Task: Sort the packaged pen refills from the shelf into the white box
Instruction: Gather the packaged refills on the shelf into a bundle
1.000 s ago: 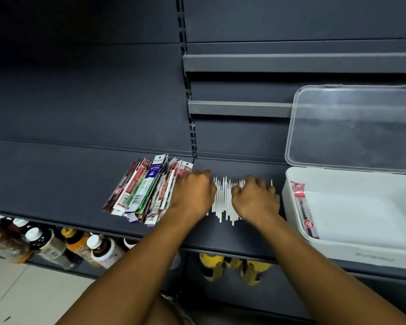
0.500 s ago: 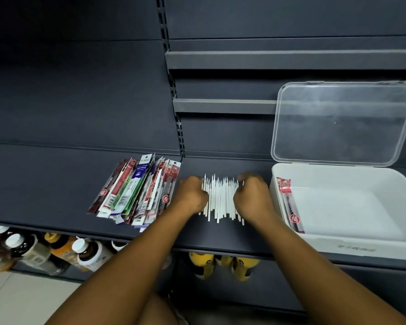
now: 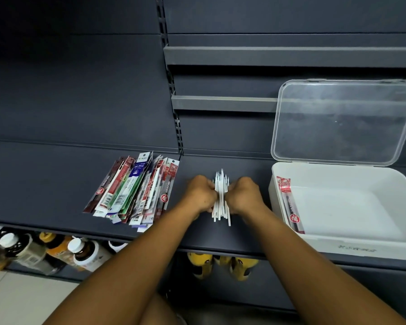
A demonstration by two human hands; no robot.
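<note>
The white box [image 3: 352, 248], clear lid [image 3: 342, 120] up, holds one packaged refill [image 3: 288, 202].

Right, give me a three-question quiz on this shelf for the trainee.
1. True or false: the white box holds one red packet.
2. Which grip holds the bundle of white sticks: A left, B right, C both?
3. Fill in: the pile of packaged refills lies to the person's ____ of the bundle.
Key: 1 true; 2 C, left grip and right grip together; 3 left.
</note>
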